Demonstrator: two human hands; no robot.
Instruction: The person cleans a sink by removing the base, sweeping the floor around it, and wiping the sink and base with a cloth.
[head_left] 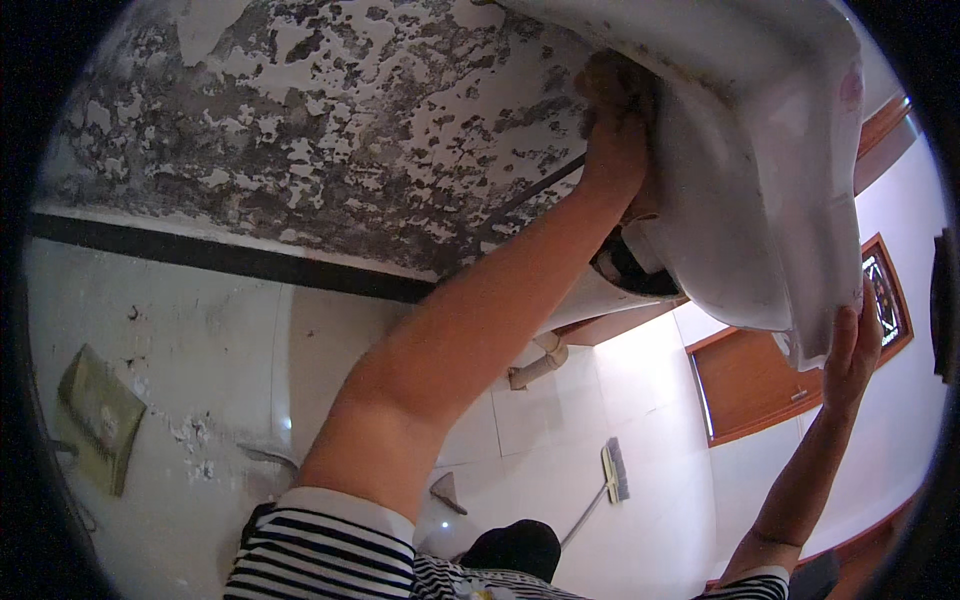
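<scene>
A white washbasin (790,170) fills the upper right, its underside tilted toward me. My right hand (856,345) grips the basin's outer edge with the fingers wrapped round it. Up in the shadow between basin and wall is my left hand (615,90), its fingers curled; what they hold is too dark to make out. A dark thin hose (535,190) runs along the wall behind my left wrist. Below the basin a white pedestal (585,300) shows a dark opening at its top, partly covered by my left forearm.
Flaking paint covers the stained wall (330,130), with a black strip (230,260) along its base. A beige pipe (538,365) comes out near the pedestal. On the pale floor lie a broom (615,470), a greenish dustpan (100,420) and a grey triangular piece (447,493). A brown door (750,385) stands beyond.
</scene>
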